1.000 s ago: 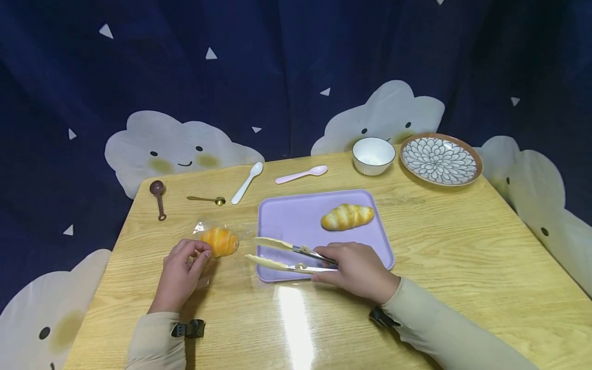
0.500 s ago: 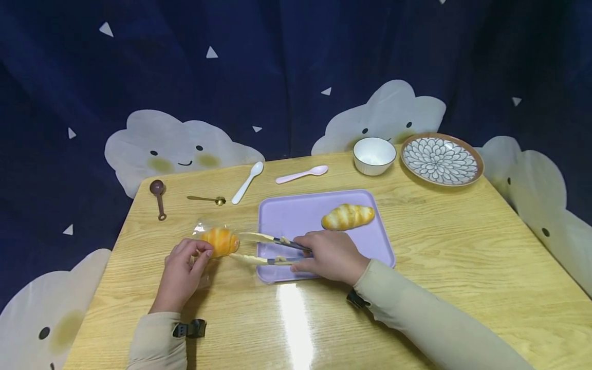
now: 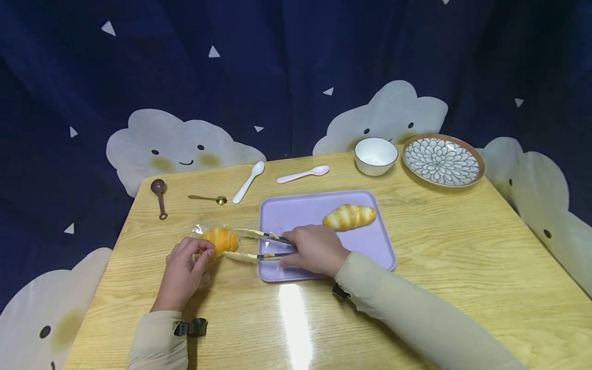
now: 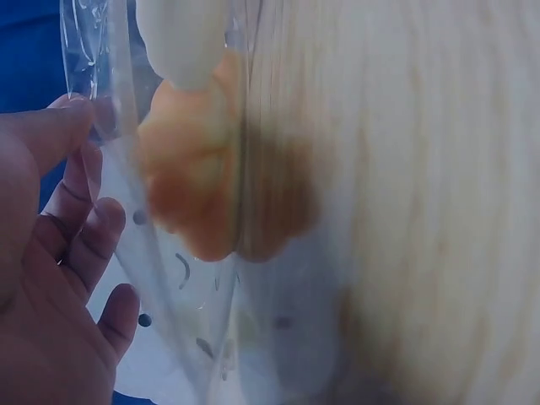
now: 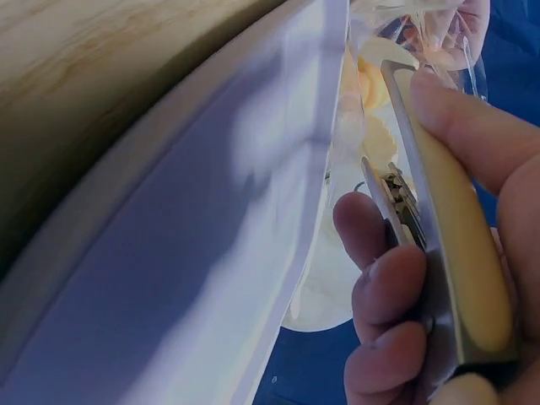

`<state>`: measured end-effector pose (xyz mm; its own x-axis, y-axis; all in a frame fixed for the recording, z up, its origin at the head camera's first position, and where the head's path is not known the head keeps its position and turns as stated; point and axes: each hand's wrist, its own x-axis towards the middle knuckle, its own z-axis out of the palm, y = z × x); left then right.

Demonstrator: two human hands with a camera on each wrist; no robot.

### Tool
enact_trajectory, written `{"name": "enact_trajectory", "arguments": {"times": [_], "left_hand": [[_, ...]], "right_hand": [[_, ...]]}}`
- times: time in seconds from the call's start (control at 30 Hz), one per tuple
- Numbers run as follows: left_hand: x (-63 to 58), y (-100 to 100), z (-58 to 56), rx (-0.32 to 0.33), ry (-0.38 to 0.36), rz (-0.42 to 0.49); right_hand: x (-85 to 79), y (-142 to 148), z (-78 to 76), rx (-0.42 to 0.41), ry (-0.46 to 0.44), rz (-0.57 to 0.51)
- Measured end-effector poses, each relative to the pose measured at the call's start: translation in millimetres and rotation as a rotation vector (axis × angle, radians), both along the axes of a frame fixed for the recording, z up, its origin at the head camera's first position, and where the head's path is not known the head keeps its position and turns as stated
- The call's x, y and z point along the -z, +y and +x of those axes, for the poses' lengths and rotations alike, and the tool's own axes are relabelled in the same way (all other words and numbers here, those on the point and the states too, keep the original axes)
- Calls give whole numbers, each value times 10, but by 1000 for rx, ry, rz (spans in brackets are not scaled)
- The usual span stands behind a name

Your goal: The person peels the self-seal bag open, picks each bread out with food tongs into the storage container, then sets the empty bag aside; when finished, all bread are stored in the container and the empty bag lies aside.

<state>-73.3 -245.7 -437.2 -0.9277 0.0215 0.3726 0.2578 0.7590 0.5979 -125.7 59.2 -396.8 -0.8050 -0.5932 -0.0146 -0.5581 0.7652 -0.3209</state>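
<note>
My left hand (image 3: 182, 267) pinches the edge of a clear plastic bag (image 4: 93, 51) between thumb and finger. Inside that bag lies an orange striped toy bread roll (image 3: 221, 239), at the left of the table. My right hand (image 3: 316, 249) grips a pair of tongs (image 3: 241, 256) with cream tips, low over the left part of a lilac tray (image 3: 291, 208). The tongs' arms are spread, and their tips reach the bag beside the roll's right end; whether they touch the roll I cannot tell. A pale golden croissant (image 3: 349, 217) rests on the tray's right half.
Behind the bag lie a brown scoop (image 3: 159, 192), a small gold spoon (image 3: 208, 199), a white spoon (image 3: 248, 182) and a pink spoon (image 3: 302, 174). A white bowl (image 3: 375, 156) and a flower-patterned plate (image 3: 441, 160) stand at the back right. A dark blue curtain (image 3: 287, 61) hangs behind the table.
My right hand has moved left with the tongs, bringing their tips from the tray's left edge to the roll in the bag. The left hand stays almost where it was.
</note>
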Motion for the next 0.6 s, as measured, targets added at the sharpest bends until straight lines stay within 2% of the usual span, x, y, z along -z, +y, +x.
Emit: {"name": "enact_trajectory", "arguments": {"times": [0.6], "left_hand": [[0,19,-6,-5,10,-35]], "right_hand": [[-68,12,74,-36,-9,-23]]}}
